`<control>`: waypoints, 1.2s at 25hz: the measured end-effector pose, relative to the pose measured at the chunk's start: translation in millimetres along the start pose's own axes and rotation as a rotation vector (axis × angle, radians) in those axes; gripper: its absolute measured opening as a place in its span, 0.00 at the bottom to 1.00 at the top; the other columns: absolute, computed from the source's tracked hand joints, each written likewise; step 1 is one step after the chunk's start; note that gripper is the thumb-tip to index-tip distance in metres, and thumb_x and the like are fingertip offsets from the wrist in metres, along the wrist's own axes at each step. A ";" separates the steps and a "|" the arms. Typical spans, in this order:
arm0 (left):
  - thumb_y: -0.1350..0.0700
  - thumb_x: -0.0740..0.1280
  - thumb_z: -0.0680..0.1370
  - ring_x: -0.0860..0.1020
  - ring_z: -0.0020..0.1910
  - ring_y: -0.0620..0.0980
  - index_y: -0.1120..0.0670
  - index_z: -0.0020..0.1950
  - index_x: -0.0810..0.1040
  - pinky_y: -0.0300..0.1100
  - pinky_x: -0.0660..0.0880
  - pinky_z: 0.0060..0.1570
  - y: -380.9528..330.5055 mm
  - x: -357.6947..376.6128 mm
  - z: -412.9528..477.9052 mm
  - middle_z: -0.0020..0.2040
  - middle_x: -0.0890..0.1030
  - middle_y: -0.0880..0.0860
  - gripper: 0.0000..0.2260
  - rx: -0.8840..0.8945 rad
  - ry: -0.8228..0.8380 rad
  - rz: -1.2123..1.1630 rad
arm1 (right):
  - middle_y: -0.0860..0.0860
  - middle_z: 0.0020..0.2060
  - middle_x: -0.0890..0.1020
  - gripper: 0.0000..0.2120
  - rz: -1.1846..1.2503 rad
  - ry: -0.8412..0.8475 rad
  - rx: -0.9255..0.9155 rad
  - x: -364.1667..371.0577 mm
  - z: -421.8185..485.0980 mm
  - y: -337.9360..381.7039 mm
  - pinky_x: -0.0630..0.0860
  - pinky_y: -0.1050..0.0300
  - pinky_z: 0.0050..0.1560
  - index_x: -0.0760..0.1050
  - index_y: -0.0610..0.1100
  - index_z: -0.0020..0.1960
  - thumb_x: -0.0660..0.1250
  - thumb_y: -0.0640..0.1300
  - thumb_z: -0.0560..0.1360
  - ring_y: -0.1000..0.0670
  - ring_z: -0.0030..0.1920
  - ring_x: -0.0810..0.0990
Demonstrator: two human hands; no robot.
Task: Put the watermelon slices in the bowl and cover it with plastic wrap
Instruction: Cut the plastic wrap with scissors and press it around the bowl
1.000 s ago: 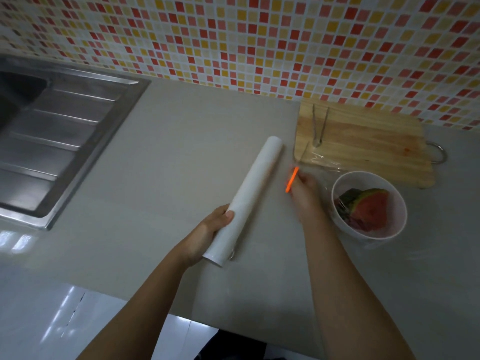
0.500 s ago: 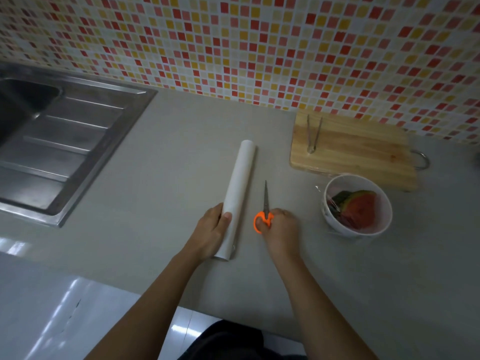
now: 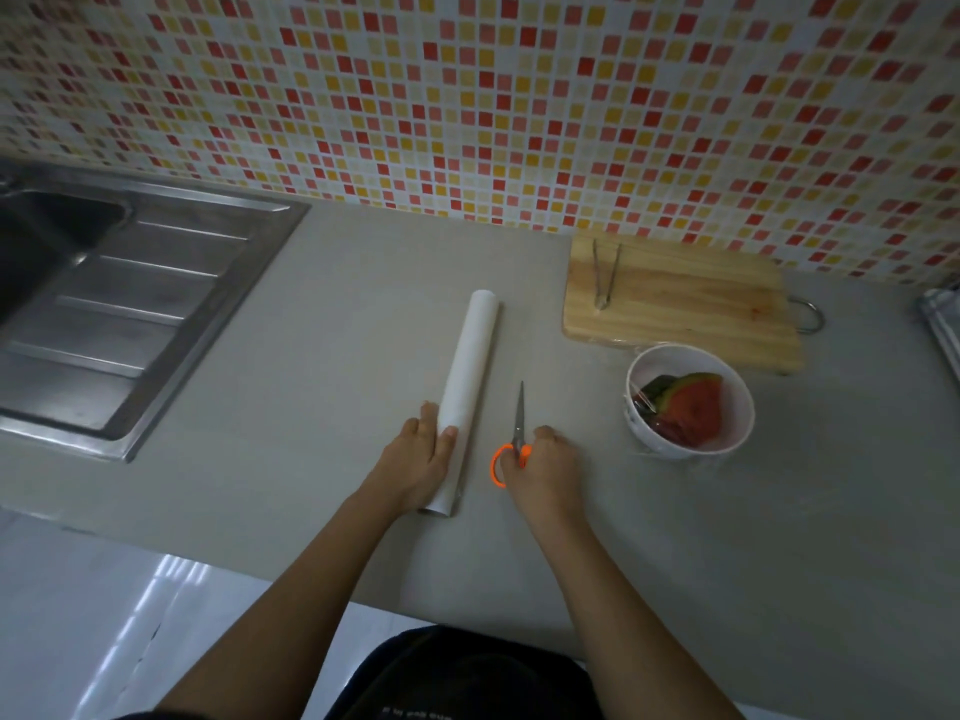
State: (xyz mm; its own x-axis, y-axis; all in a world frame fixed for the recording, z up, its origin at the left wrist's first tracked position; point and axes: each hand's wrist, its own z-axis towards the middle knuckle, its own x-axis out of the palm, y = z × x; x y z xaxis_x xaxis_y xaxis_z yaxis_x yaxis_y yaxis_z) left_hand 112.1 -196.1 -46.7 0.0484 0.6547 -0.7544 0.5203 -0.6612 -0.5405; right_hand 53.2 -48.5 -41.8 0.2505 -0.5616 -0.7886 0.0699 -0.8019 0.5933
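A white bowl (image 3: pixel 737 407) stands on the counter at the right with red watermelon slices (image 3: pixel 693 405) inside and clear plastic film over and around it. The white plastic wrap roll (image 3: pixel 470 366) lies lengthwise on the counter's middle. My left hand (image 3: pixel 421 457) rests on the roll's near end, fingers wrapped on it. Just to its right, my right hand (image 3: pixel 543 467) holds the orange-handled scissors (image 3: pixel 514 439) flat on the counter, blades closed and pointing away.
A wooden cutting board (image 3: pixel 685 309) with metal tongs (image 3: pixel 605 272) lies behind the bowl against the mosaic tile wall. A steel sink (image 3: pixel 114 304) with drainboard fills the left. A metal rack edge (image 3: pixel 943 330) shows at far right. The counter's front edge runs near my body.
My right hand brought the scissors back from beside the bowl and laid them down next to the roll. My left hand straightened the roll and set it flat.
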 end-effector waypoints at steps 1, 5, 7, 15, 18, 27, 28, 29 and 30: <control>0.45 0.50 0.82 0.65 0.70 0.61 0.59 0.78 0.47 0.48 0.62 0.66 -1.2 -3.9 -0.2 0.72 0.63 0.63 0.29 -0.012 -0.006 -0.016 | 0.38 0.50 0.80 0.18 0.053 -0.034 -0.013 -8.0 1.9 0.0 0.71 0.50 0.51 0.72 0.35 0.58 0.64 0.47 0.75 0.39 0.53 0.78; 0.45 0.52 0.81 0.70 0.63 0.55 0.62 0.75 0.57 0.41 0.63 0.62 -31.8 -17.4 -3.9 0.62 0.72 0.60 0.28 0.159 -0.354 -0.135 | 0.46 0.34 0.80 0.17 0.264 -0.364 -0.081 -68.8 23.8 -10.8 0.72 0.53 0.46 0.75 0.40 0.57 0.65 0.51 0.74 0.44 0.40 0.79; 0.46 0.52 0.80 0.71 0.55 0.49 0.61 0.69 0.69 0.33 0.62 0.54 -66.3 -14.1 2.8 0.53 0.75 0.57 0.24 0.324 -0.414 -0.247 | 0.50 0.30 0.77 0.16 0.334 -0.513 -0.099 -99.3 39.8 -22.0 0.72 0.55 0.41 0.76 0.41 0.54 0.64 0.52 0.74 0.48 0.34 0.77; 0.45 0.48 0.82 0.77 0.51 0.58 0.56 0.43 0.76 0.53 0.71 0.61 -182.1 53.8 61.2 0.48 0.80 0.62 0.23 -0.019 0.015 -0.614 | 0.37 0.61 0.74 0.24 0.290 -0.442 0.178 -167.4 103.5 -105.5 0.68 0.52 0.57 0.70 0.38 0.62 0.55 0.56 0.78 0.39 0.59 0.73; 0.42 0.47 0.82 0.79 0.46 0.56 0.57 0.40 0.75 0.49 0.74 0.57 -195.6 75.1 62.8 0.45 0.83 0.62 0.26 -0.104 0.140 -0.855 | 0.38 0.64 0.74 0.29 0.530 -0.100 0.280 -172.1 114.5 -129.8 0.68 0.49 0.64 0.68 0.37 0.66 0.47 0.58 0.80 0.40 0.64 0.73; 0.44 0.51 0.82 0.83 0.37 0.50 0.52 0.43 0.80 0.45 0.74 0.42 -184.9 82.8 85.6 0.36 0.85 0.55 0.21 -0.116 0.127 -1.097 | 0.41 0.52 0.82 0.30 0.867 0.256 0.376 -167.0 94.2 -167.2 0.80 0.52 0.50 0.77 0.44 0.55 0.43 0.60 0.79 0.47 0.50 0.82; 0.45 0.51 0.82 0.82 0.40 0.52 0.54 0.46 0.80 0.45 0.74 0.45 -182.6 83.3 89.5 0.39 0.84 0.56 0.22 -0.129 0.131 -1.058 | 0.40 0.53 0.82 0.30 0.817 0.264 0.370 -165.2 99.3 -173.3 0.78 0.48 0.54 0.77 0.43 0.56 0.43 0.60 0.79 0.45 0.51 0.81; 0.45 0.51 0.82 0.81 0.43 0.54 0.56 0.48 0.81 0.47 0.74 0.48 -179.8 85.1 93.8 0.41 0.83 0.57 0.23 -0.123 0.145 -1.003 | 0.39 0.55 0.81 0.30 0.764 0.253 0.353 -163.9 105.3 -178.0 0.75 0.45 0.60 0.76 0.40 0.58 0.44 0.59 0.80 0.43 0.55 0.80; 0.45 0.50 0.82 0.80 0.45 0.56 0.57 0.48 0.82 0.48 0.73 0.50 -177.1 87.3 97.1 0.42 0.84 0.58 0.25 -0.107 0.171 -0.932 | 0.39 0.58 0.79 0.29 0.725 0.240 0.337 -163.0 112.7 -180.6 0.71 0.43 0.65 0.74 0.39 0.60 0.45 0.58 0.80 0.42 0.59 0.78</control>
State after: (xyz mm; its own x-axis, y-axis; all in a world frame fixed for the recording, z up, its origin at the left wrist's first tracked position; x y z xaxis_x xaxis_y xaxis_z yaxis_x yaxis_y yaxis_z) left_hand -58.7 -57.5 -53.0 -0.3051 0.9518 0.0318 0.4875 0.1848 -0.8533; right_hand -109.0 164.9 -38.6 0.3238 -0.9340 -0.1512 -0.4708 -0.2977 0.8305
